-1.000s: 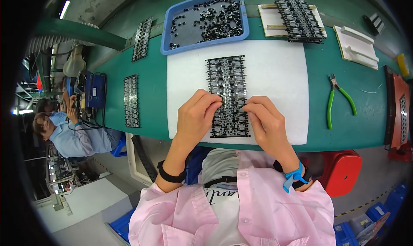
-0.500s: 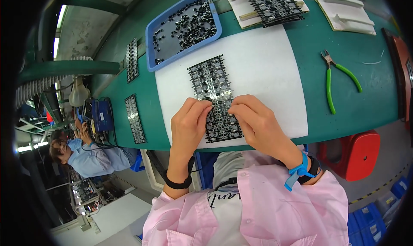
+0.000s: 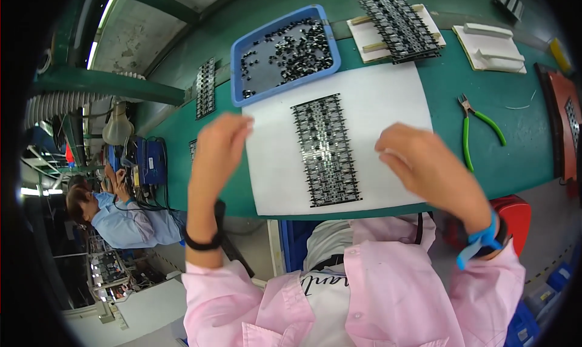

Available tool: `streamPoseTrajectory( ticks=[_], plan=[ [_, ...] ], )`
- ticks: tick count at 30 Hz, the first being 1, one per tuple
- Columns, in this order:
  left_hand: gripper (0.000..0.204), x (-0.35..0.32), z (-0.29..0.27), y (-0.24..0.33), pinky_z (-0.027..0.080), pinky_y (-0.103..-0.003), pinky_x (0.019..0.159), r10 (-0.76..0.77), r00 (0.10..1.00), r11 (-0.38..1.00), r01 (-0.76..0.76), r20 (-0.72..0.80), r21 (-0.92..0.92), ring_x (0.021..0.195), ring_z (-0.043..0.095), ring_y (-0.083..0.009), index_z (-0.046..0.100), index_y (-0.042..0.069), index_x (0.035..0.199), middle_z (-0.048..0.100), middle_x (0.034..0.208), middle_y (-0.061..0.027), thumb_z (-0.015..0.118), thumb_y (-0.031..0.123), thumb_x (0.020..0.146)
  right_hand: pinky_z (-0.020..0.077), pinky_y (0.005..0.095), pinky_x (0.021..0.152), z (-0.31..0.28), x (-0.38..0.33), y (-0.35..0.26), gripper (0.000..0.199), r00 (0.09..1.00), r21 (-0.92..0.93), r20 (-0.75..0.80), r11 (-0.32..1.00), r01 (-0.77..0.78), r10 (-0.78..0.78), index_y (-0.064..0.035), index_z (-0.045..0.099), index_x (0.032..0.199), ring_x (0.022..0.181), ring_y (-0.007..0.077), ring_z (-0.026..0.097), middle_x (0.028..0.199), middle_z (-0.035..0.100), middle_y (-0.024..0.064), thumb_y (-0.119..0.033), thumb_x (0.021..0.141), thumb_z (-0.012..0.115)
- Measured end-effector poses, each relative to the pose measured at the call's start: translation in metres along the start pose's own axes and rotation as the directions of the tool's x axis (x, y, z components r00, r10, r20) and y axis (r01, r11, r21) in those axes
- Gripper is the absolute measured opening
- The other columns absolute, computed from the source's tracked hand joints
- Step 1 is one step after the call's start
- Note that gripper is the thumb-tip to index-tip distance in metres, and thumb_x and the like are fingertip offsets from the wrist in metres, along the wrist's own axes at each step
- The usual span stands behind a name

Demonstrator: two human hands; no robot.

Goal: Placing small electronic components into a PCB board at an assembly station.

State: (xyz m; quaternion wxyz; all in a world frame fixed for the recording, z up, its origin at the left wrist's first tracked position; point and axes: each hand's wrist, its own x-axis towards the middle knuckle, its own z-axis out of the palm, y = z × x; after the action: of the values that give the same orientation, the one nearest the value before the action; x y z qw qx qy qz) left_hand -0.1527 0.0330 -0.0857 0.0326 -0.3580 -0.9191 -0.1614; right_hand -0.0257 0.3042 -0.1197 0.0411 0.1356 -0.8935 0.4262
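Note:
A panel of small circuit boards (image 3: 327, 153) lies flat on a white sheet (image 3: 273, 183), with neither hand touching it. My left hand (image 3: 219, 150) hovers past the sheet's left edge, below the blue tray (image 3: 285, 98). Its fingers are bent and smeared by motion, so I cannot tell whether they hold anything. Over the right part of the sheet is my right hand (image 3: 418, 162), apart from the panel. Its fingers are curled, the thumb stands off from the index finger, and nothing shows between them. Many small black and metallic parts (image 3: 300, 53) lie in the tray.
Stacked circuit panels (image 3: 400, 25) rest on a white holder at the back; another white holder (image 3: 490, 47) stands beside it. Green-handled cutters (image 3: 470, 128) lie on the right. Another panel (image 3: 206, 87) sits left of the tray. A person in blue (image 3: 124, 216) works at far left; a red stool (image 3: 514, 219) stands lower right.
Both hands have let go of the circuit panel and moved apart, the left one to the left, the right one to the right. The whole view has shifted somewhat.

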Motion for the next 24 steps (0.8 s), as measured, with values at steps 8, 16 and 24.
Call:
streamPoseTrajectory(
  ticks=[8,16,24],
  plan=[
    [0.039,0.115,0.037,-0.074,0.046,-0.035,0.070,-0.031,0.986,0.996,0.016,0.167,0.091,0.081,0.059,-0.0256,0.055,0.004,0.106,0.061,0.092,-0.0139,0.066,0.014,0.070,0.0489,0.0397,0.073,0.022,0.176,-0.001,0.023,0.985,-0.535,0.092,0.841,-0.077,0.149,-0.0024,0.061,0.091,0.087,0.0337,0.059,0.092,0.061,0.0177,-0.007,0.070,0.054],
    [0.027,0.142,0.077,-0.060,0.046,-0.037,0.073,-0.067,0.986,0.985,0.090,0.156,-0.148,0.087,0.058,-0.0315,0.061,0.004,0.089,0.061,0.088,-0.0170,0.067,0.012,0.064,0.0476,0.0396,0.069,0.065,0.219,0.036,0.019,0.983,-0.491,-0.056,0.852,-0.180,0.176,-0.0060,0.061,0.083,0.081,0.0330,0.059,0.085,0.061,0.0165,-0.011,0.065,0.059],
    [0.010,0.133,0.066,-0.061,0.046,-0.034,0.059,-0.182,0.983,0.939,0.169,-0.015,-0.299,0.063,0.060,-0.0243,0.063,0.003,0.076,0.062,0.070,-0.0125,0.062,0.008,0.068,0.0489,0.0374,0.068,0.052,0.215,0.040,0.014,0.982,-0.332,-0.116,0.926,-0.180,0.149,-0.0080,0.062,0.077,0.082,0.0309,0.059,0.082,0.063,0.0140,-0.016,0.066,0.059]
  ],
)
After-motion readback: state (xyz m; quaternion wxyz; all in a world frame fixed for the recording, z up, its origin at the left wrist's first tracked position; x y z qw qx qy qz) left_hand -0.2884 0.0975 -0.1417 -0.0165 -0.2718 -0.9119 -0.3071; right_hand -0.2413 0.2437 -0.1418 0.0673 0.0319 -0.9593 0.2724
